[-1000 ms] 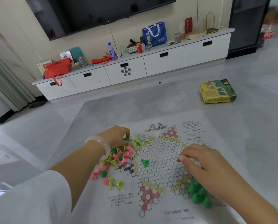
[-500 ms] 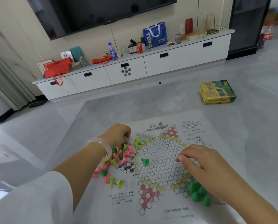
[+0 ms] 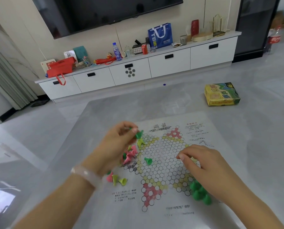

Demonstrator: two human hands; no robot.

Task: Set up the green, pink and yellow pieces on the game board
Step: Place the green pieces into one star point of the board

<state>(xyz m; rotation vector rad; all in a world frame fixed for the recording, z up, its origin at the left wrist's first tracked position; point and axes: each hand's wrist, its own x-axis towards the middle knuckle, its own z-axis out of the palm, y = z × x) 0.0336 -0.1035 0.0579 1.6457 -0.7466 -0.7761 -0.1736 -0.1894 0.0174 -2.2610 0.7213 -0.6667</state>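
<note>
**Carrying one green piece toward the green corner**

Spreading over the near part of the grey table is the game board, a thin printed sheet with a star of little circles. Its left and right edges have bare sheet to move over, and the middle of the star is almost free, with one lone green piece tipped there.

The left hand is up by the far left point of the star. Its fingers pinch a green piece, which sticks out to the right with its wide end pointing at the board's middle.

The right hand rests on the right side of the star, fingers curled. I cannot tell if it holds anything.

The loose pile of pink, yellow and green pieces lies just under the left hand, by the left edge. A few more pieces lie nearer, on the left.

The standing green group fills the near right point, touching each other, partly under the right wrist.

The held piece probably must cross the whole board, far left to near right. The right hand is nearer that corner.
</note>
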